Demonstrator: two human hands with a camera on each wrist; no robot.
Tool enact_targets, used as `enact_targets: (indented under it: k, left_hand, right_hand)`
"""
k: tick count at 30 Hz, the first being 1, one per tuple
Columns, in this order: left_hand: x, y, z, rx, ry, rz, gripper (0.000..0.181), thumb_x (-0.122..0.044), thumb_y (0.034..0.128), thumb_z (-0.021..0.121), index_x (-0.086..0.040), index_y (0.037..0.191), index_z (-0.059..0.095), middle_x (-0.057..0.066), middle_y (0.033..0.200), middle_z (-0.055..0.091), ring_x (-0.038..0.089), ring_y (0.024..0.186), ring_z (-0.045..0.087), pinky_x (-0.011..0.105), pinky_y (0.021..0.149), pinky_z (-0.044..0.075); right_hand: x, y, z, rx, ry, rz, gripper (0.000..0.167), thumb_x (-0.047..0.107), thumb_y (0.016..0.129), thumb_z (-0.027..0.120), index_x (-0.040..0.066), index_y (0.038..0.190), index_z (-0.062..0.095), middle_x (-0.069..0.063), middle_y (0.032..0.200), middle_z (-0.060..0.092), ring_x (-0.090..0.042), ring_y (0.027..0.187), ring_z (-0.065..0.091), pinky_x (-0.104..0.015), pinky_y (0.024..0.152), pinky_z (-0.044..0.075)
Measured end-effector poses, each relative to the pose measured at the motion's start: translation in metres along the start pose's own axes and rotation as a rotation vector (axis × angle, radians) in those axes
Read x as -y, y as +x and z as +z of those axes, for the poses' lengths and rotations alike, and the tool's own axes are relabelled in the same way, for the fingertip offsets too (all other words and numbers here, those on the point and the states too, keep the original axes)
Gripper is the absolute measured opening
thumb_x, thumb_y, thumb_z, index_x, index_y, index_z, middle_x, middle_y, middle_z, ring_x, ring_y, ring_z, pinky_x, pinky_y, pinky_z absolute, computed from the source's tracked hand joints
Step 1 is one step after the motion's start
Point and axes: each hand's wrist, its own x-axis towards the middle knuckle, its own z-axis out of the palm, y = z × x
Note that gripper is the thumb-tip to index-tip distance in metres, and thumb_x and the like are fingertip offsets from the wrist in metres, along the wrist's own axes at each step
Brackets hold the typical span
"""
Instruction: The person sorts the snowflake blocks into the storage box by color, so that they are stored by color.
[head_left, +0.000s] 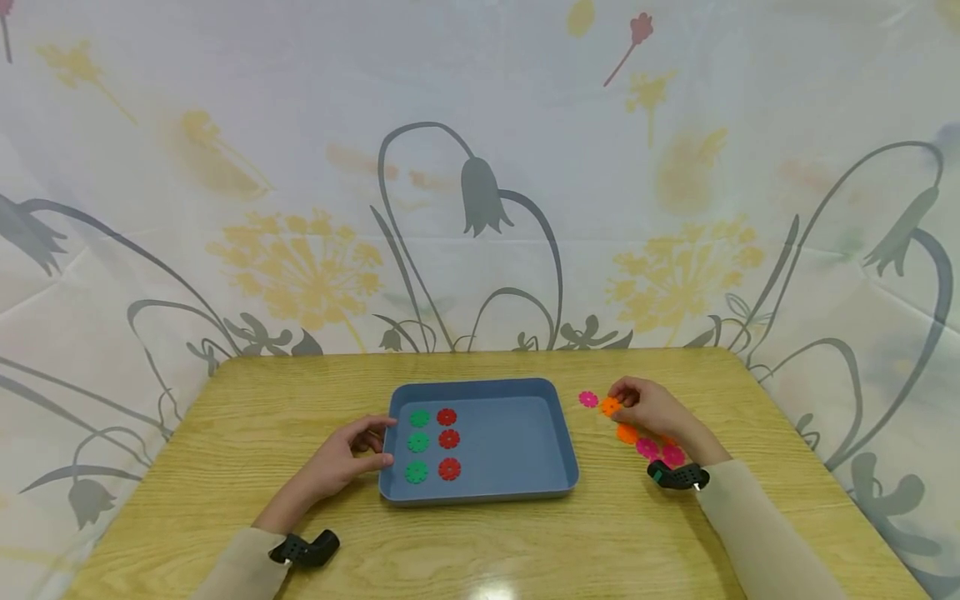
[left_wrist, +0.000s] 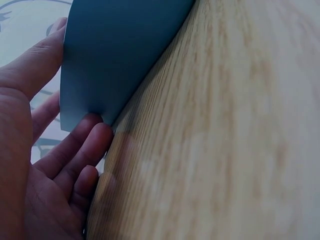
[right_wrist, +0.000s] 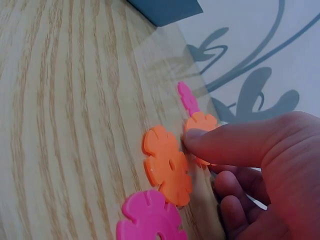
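A blue-grey rectangular tray (head_left: 517,442) lies on the table, with green flower-shaped discs (head_left: 417,442) and red flower-shaped discs (head_left: 448,438) in two columns in its left part. At the tray's left side, my left hand (head_left: 341,457) holds the rim; in the left wrist view some fingertips (left_wrist: 95,135) meet the outer wall. Right of the tray, my right hand (head_left: 656,408) pinches an orange flower-shaped disc (right_wrist: 200,125) between thumb and fingers. Close under that hand lie another orange disc (right_wrist: 167,165) and pink flower-shaped discs (head_left: 647,449). My right hand partly hides some discs.
A single pink disc (head_left: 588,399) lies between the tray and my right hand. The wooden table (head_left: 315,392) ends at a flower-patterned cloth (head_left: 480,275) behind it. Each wrist carries a black strap-like device (head_left: 678,476).
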Motion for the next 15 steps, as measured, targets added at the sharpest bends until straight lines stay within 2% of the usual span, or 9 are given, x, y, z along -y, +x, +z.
enact_targets:
  k: [7, 15]
  left_hand:
    - [-0.0053, -0.0008, -0.0007, 0.001, -0.002, -0.011, 0.049, -0.009, 0.0842, 0.069, 0.004, 0.128, 0.051, 0.021, 0.108, 0.055, 0.024, 0.086, 0.056, 0.032, 0.075, 0.045]
    - [-0.0048, -0.0009, -0.0005, 0.002, -0.010, -0.009, 0.050, -0.009, 0.0844, 0.069, 0.003, 0.128, 0.051, 0.019, 0.108, 0.055, 0.024, 0.086, 0.056, 0.031, 0.075, 0.045]
  right_hand:
    - [0.0049, -0.0042, -0.0018, -0.008, 0.041, 0.007, 0.019, 0.000, 0.087, 0.061, -0.001, 0.105, 0.055, -0.012, 0.093, 0.056, -0.026, 0.081, 0.052, -0.033, 0.068, 0.048]
    - [-0.0019, -0.0044, -0.0051, -0.093, -0.056, -0.047, 0.015, 0.007, 0.090, 0.062, 0.003, 0.103, 0.060, -0.008, 0.095, 0.061, -0.023, 0.085, 0.057, -0.032, 0.073, 0.047]
